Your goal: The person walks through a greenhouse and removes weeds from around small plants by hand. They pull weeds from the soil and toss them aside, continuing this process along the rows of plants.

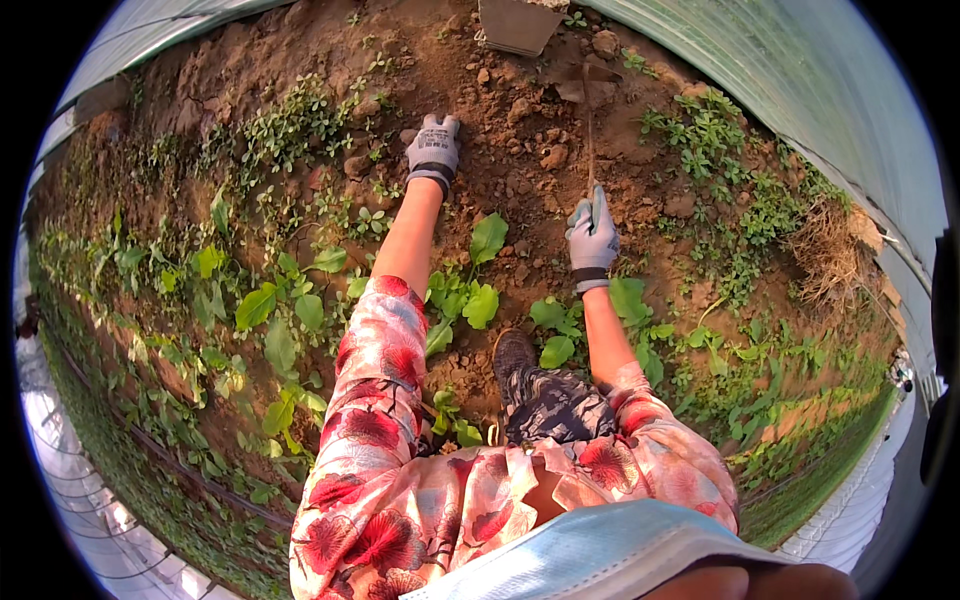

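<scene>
My left hand, in a grey work glove with a dark cuff, reaches down to the brown soil beside some low weeds. Its fingertips meet the ground, and whether they pinch anything is hidden. My right hand, gloved the same way, grips the thin shaft of a small hand hoe. The hoe points away from me, its flat metal blade lying on the loose, clumpy soil. Young broad-leaved plants grow between my arms, nearer to my body.
A grey, box-like container stands at the top. Low weeds spread on the left and more weeds on the right. Dry roots or straw lie by the greenhouse's plastic film wall. My shoe is among the plants.
</scene>
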Demonstrator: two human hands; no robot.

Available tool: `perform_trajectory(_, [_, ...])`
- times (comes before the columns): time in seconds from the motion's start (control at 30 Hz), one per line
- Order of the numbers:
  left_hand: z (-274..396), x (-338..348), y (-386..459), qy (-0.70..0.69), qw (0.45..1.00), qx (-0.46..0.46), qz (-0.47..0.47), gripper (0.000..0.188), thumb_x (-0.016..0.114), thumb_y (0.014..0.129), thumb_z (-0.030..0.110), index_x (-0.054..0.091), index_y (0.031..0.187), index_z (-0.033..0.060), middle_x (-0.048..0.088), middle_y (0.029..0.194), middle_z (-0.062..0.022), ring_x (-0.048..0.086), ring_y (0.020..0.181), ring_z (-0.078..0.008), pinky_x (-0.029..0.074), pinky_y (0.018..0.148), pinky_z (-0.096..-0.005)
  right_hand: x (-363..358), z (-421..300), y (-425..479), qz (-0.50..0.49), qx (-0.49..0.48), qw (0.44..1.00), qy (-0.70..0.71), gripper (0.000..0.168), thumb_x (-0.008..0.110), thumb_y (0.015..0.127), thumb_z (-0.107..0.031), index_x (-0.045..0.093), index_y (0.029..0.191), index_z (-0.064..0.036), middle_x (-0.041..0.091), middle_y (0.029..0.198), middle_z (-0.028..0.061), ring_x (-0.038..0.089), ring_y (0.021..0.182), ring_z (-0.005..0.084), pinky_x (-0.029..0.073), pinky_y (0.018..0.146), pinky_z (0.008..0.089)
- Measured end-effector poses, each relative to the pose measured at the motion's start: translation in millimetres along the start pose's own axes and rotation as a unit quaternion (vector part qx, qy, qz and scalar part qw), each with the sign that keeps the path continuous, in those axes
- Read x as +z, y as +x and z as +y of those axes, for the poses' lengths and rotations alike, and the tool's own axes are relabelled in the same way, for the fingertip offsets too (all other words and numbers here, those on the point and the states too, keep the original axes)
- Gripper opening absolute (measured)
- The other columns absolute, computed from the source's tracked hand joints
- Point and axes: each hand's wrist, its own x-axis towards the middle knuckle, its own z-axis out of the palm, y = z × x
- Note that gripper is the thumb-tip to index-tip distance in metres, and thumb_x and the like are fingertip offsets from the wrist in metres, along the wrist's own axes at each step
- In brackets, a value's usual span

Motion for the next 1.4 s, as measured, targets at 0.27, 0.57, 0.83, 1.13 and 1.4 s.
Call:
perform_trajectory(0.27, [-1.6, 9.4, -10.6, 0.042, 0.997, -0.008, -0.064, 0.026, 0.051, 0.086, 0.012, 0.055, 0.112, 0.0135, 0.048, 0.123, -0.0176, 0.057, 0.103, -0.0340, 0.049, 0.082, -0.0414, 16.6, -79.6, 95.1, 0.098, -0.057, 0.973, -0.199, 0.043, 0.052, 0.087, -0.022, 0.046, 0.129, -0.013, 0.062, 0.089, 0.0128, 0.062, 0.072, 0.0290, 0.049, 0.060, 0.0387])
perform_trajectory(0.57, [-1.2, 3.4, -10.3, 0.050, 0.996, -0.017, -0.075, 0.027, 0.050, 0.087, 0.011, 0.054, 0.113, 0.0134, 0.048, 0.124, -0.0175, 0.056, 0.105, -0.0334, 0.049, 0.084, -0.0412, 10.9, -47.8, 38.5, -0.030, -0.015, 0.992, -0.124, 0.044, 0.050, 0.088, -0.012, 0.045, 0.131, -0.007, 0.060, 0.112, 0.0163, 0.062, 0.091, 0.0287, 0.050, 0.075, 0.0340])
perform_trajectory(0.83, [0.0, 6.4, -7.7, 0.061, 0.995, -0.011, -0.074, 0.027, 0.048, 0.088, 0.012, 0.055, 0.114, 0.0153, 0.049, 0.120, -0.0171, 0.056, 0.105, -0.0340, 0.048, 0.084, -0.0425, 18.7, -41.8, 30.3, -0.024, -0.010, 0.999, -0.031, 0.042, 0.053, 0.087, -0.014, 0.049, 0.128, -0.010, 0.065, 0.091, 0.0145, 0.065, 0.073, 0.0233, 0.050, 0.064, 0.0326])
perform_trajectory(1.13, [-1.7, 6.1, -8.1, 0.051, 0.996, -0.025, -0.068, 0.025, 0.048, 0.088, 0.014, 0.055, 0.112, 0.0139, 0.050, 0.118, -0.0164, 0.056, 0.103, -0.0336, 0.049, 0.083, -0.0420, -9.5, -11.4, -22.2, -0.080, 0.067, 0.994, 0.031, 0.044, 0.048, 0.089, -0.008, 0.045, 0.133, -0.013, 0.065, 0.082, 0.0093, 0.061, 0.066, 0.0159, 0.048, 0.060, 0.0287])
perform_trajectory(1.4, [-1.1, 10.7, -4.7, 0.057, 0.997, -0.004, -0.044, 0.024, 0.042, 0.090, 0.017, 0.057, 0.110, 0.0150, 0.052, 0.116, -0.0182, 0.058, 0.102, -0.0326, 0.050, 0.080, -0.0409, -31.4, -44.1, 69.3, 0.032, 0.173, 0.938, 0.298, 0.042, 0.040, 0.097, -0.015, 0.036, 0.138, -0.010, 0.056, 0.066, 0.0053, 0.047, 0.045, 0.0089, 0.039, 0.041, 0.0239])
